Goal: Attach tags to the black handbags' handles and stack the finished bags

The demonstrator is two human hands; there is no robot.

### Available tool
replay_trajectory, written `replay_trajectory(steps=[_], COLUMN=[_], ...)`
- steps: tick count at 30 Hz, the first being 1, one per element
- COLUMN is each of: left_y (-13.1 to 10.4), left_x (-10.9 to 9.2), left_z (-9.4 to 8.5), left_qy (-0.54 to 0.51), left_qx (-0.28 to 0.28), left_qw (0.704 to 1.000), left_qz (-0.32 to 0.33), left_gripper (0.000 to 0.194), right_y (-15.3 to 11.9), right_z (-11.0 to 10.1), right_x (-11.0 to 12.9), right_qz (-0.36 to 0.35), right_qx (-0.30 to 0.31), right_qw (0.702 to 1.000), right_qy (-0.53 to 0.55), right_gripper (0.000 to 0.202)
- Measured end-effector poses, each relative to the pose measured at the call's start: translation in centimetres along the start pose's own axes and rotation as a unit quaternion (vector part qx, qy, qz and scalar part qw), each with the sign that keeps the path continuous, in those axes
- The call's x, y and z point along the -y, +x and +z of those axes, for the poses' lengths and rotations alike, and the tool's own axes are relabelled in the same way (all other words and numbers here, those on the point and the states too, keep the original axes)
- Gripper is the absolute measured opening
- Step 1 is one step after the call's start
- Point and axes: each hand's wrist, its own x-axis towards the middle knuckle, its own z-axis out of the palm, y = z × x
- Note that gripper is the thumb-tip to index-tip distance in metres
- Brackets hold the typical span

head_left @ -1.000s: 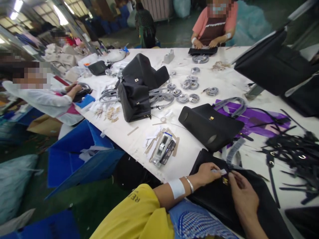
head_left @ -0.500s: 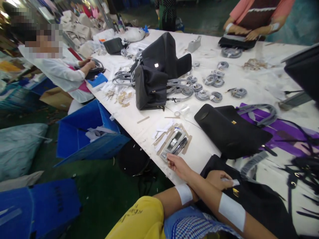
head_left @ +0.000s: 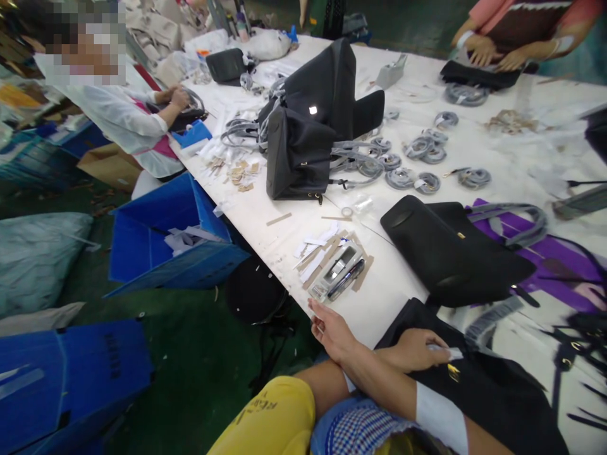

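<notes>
While left hand [head_left: 417,349] grips strip [head_left: 453,354], right hand [head_left: 334,330] near dispenser [head_left: 339,268], sleeve lettering [head_left: 266,408] (blurred)

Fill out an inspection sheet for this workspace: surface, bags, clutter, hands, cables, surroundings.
Surface: white table, bare patches between items.
Bags: black bag with gold clasp lies nearest; another black bag lies beyond it, beside a purple sheet.
Clutter: paper strips, tan scraps, grey wrapped coils, loose black straps.
Left hand: grip closed on a pale strip over the nearest bag.
Right hand: fingers partly curled beside a grey tool; contents unclear.
Cables: nothing seen.
Surroundings: blue bin beside the table; white-sleeved person and pink-sleeved person working.
</notes>
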Motion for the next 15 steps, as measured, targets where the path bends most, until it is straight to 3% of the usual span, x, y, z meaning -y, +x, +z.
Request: replay_trajectory(steps=[4, 9, 15], left_y=[0.2, 0.3, -0.1], left_x=[0.8, 1.0, 0.1], left_z=[0.1, -0.1, -0.1], left_qy=[-0.015, -0.026, 0.023], left_qx=[-0.006, -0.006, -0.024], left_qw=[1.000, 0.999, 0.999], left_qz=[-0.018, -0.025, 0.004], left_gripper=[0.033, 0.032, 0.022], right_y=[1.8, 3.6, 2.6], right_z=[0.1, 0.6, 1.2], right_x=[-0.4, 0.1, 0.7], right_qz=[0.042, 0.035, 0.086], right_qx=[0.023, 0.009, 0.042], right_qw=[0.998, 0.997, 0.986], right_qy=[0.027, -0.063, -0.136], right_gripper=[0.003, 0.011, 0.017])
